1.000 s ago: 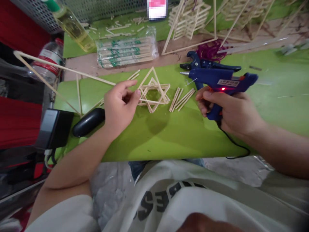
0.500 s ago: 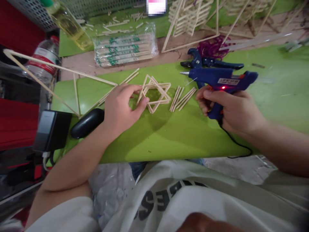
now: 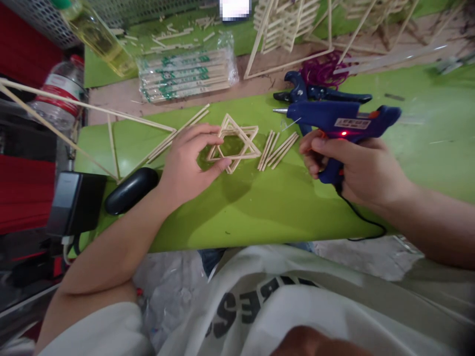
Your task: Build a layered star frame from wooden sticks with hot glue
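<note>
A star made of thin wooden sticks [image 3: 237, 142] lies on the green tabletop [image 3: 260, 207]. My left hand [image 3: 187, 165] pinches its left side between thumb and fingers. Right of the star lie several short loose sticks [image 3: 276, 149]. My right hand [image 3: 349, 168] is wrapped round the handle of a blue glue gun [image 3: 343, 123], whose red light is on and whose nozzle points left, above the loose sticks.
Blue pliers [image 3: 319, 91] lie behind the gun. A black oval case [image 3: 129, 189] and black adapter [image 3: 74, 202] sit left. Long sticks [image 3: 111, 111], a chopstick pack [image 3: 185, 74], bottles [image 3: 92, 34] and stick frames [image 3: 289, 29] stand at the back.
My left hand has taken hold of the stick star and turned it flatter on the table. The glue gun has stayed almost where it was.
</note>
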`<state>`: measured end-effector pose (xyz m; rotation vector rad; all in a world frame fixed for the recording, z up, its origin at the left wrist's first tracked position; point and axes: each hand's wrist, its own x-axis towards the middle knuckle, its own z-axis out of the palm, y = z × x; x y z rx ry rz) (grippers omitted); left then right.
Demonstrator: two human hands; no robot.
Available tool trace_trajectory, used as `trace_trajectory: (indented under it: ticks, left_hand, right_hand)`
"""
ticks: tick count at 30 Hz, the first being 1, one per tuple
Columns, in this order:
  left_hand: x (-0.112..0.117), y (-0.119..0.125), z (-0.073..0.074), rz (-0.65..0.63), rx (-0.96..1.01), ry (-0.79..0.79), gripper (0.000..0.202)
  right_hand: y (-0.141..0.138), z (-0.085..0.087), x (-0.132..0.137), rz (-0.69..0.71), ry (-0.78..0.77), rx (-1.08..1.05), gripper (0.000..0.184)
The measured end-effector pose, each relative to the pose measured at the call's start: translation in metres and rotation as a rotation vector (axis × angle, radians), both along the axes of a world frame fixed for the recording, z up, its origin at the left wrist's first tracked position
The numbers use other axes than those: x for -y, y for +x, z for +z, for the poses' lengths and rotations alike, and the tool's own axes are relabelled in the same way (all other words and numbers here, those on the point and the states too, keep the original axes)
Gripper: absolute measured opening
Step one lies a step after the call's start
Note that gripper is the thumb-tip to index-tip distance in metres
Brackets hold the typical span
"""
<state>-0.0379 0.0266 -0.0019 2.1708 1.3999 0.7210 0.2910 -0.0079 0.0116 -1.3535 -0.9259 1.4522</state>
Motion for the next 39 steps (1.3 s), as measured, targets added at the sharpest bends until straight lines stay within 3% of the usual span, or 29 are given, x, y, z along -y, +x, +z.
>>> trace_trajectory:
  ticks: [6, 24, 32, 39]
  left_hand:
    - [-0.004, -0.003, -0.004, -0.013, 0.060, 0.019, 0.030]
    - [-0.004, -0.004, -0.013, -0.049, -0.078, 0.195, 0.014]
    - [-0.007, -0.006, -0.021, -0.145, -0.041, 0.413, 0.011]
    - [-0.004, -0.011, -0.010, -0.191, -0.151, 0.266, 0.025]
  right_hand:
    - [0.000, -0.001, 0.000, 0.021, 0.010, 0.025, 0.013]
    - [-0.004, 0.004, -0.001, 0.011, 0.005, 0.015, 0.016]
    - [-0.003, 0.000, -0.002, 0.021, 0.011, 0.015, 0.010]
    - [-0.002, 0.000, -0.002, 0.027, 0.018, 0.020, 0.010]
